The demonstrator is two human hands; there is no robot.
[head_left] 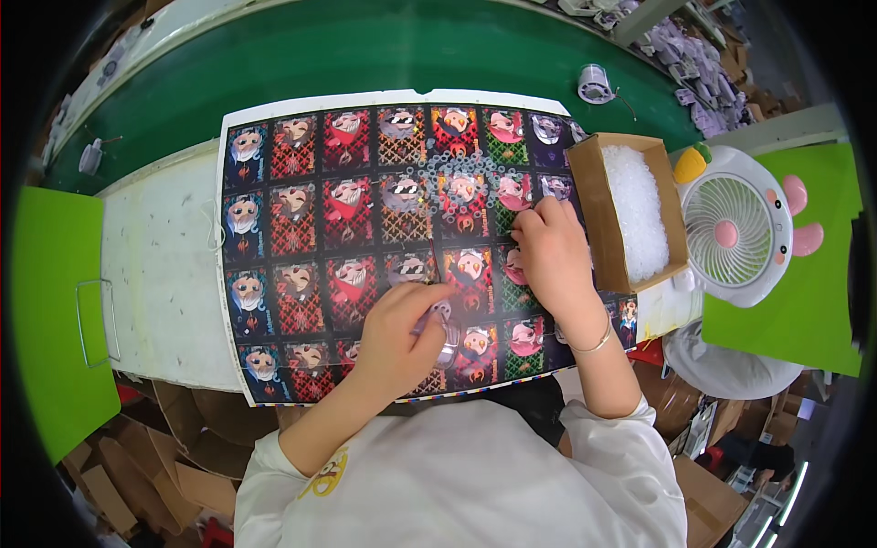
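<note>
My left hand (399, 333) is closed around a small lilac and clear cylindrical part (447, 338), with a thin dark wire rising from it. Under both hands lies a large printed sheet (320, 242) with rows of cartoon character cards. Many small translucent rings (470, 187) are scattered over its upper right area. At the right edge of those rings, my right hand (551, 251) bends its fingers down against the sheet. Its fingertips are drawn together, and whatever they may hold is hidden.
An open cardboard box (630, 210) of small clear pieces stands right of the sheet, beside a white rabbit-eared fan (735, 224). Similar wired cylindrical parts (594, 84) sit on the green conveyor belt (301, 64) beyond. Lilac parts (690, 78) are piled at far right.
</note>
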